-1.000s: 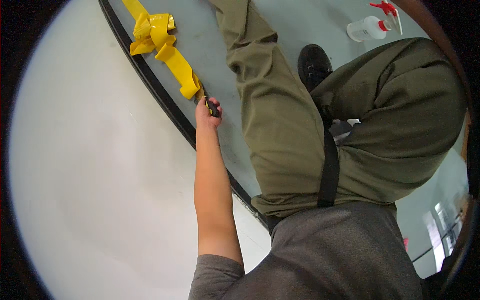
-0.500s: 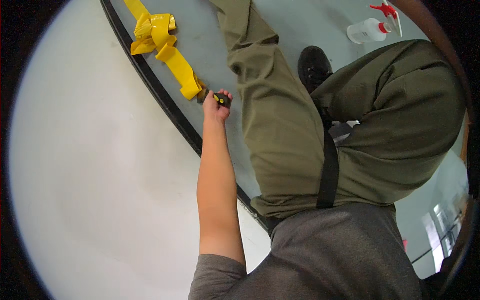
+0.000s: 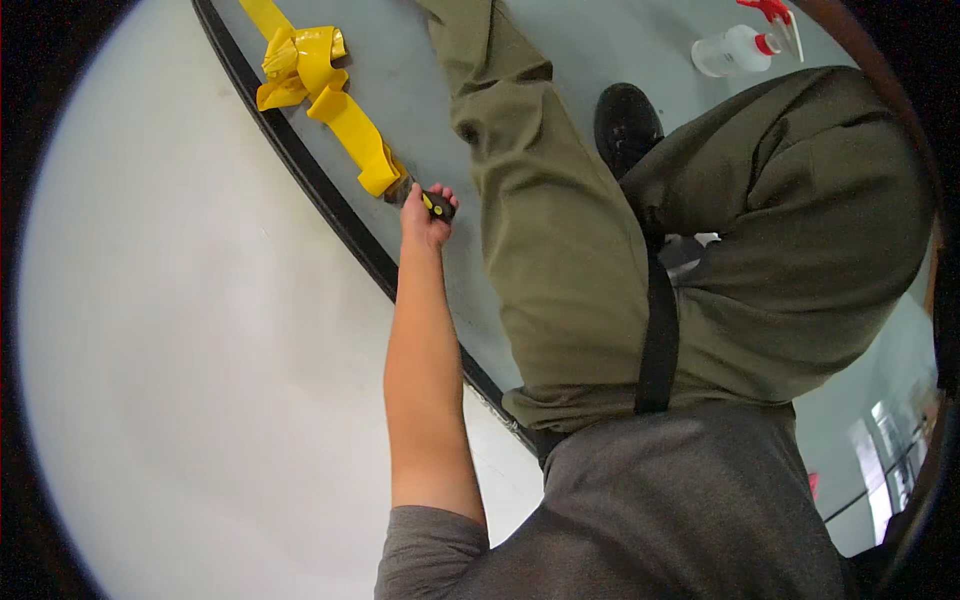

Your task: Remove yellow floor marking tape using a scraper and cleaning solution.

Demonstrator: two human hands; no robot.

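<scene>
My left hand [image 3: 425, 215] grips the handle of a scraper [image 3: 438, 207], black and yellow, whose metal blade sits low against the grey floor at the near end of a strip of yellow tape [image 3: 350, 130]. Farther up, the tape bunches into a crumpled, folded clump [image 3: 295, 65] beside a black edge strip [image 3: 315, 190]. My right hand is not in view.
My olive-trousered legs [image 3: 560, 270] lie on the grey floor [image 3: 600, 40], with a black shoe [image 3: 625, 125] by the bent knee. A clear spray bottle [image 3: 725, 55] with a red top is at upper right. A white surface [image 3: 200, 330] fills the left, bordered by the black strip.
Since a second ago my left hand has moved slightly right and up with the scraper, its handle now angled more sideways. The yellow tape keeps much the same shape.
</scene>
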